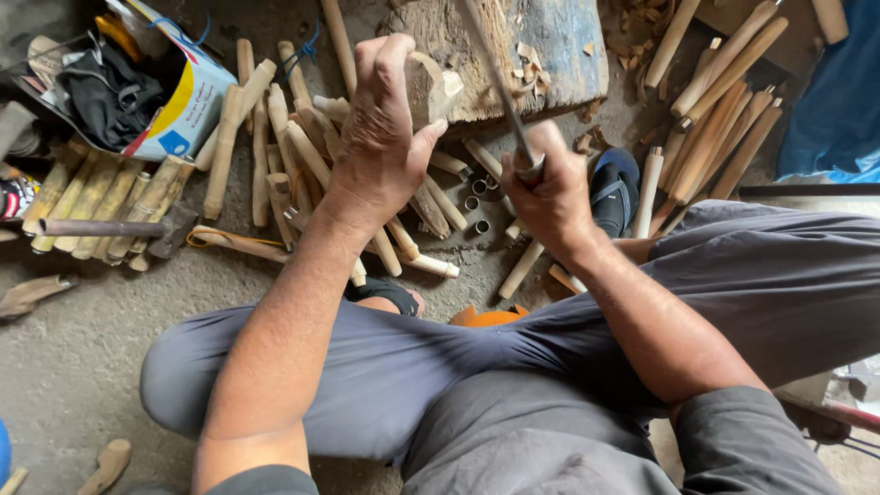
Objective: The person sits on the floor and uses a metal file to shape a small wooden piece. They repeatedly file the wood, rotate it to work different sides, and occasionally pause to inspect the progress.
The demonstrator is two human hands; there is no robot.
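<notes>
On the gritty concrete floor (82,357), our left hand (380,137) clenched a wood piece (431,87) upright; our right hand (550,197) gripped the blade (495,82) slanting just right of it.

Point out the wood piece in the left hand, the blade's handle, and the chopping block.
wood piece (438,87), head view, on its pale cut face beside the thumb.
blade's handle (529,166), head view, on its end above the right fist.
chopping block (559,50), head view, on its bare top.
</notes>
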